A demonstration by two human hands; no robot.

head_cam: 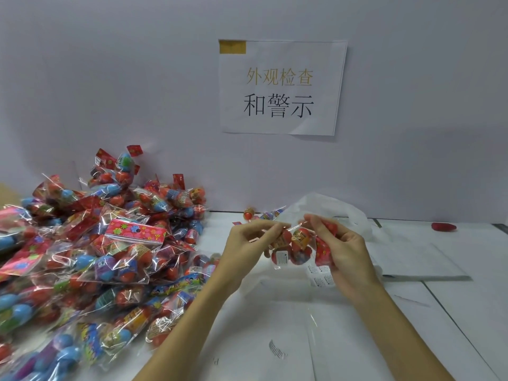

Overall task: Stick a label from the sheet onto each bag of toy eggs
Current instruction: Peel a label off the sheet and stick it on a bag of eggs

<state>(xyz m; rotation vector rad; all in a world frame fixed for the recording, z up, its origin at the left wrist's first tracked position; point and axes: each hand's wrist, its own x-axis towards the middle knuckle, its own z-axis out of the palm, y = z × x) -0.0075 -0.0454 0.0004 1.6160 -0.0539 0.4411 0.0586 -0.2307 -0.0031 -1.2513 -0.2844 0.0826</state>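
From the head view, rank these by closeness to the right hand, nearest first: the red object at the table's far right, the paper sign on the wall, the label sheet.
1. Label sheet: just below the right hand, at its fingers.
2. Red object: on the table, off to the right.
3. Paper sign: up on the wall, behind the table.

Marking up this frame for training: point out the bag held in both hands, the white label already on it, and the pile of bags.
held bag (298,242), head view: on an egg inside the cellophane.
white label (281,257), head view: middle of the sticker.
pile of bags (110,257), head view: on a bag near the pile's middle.
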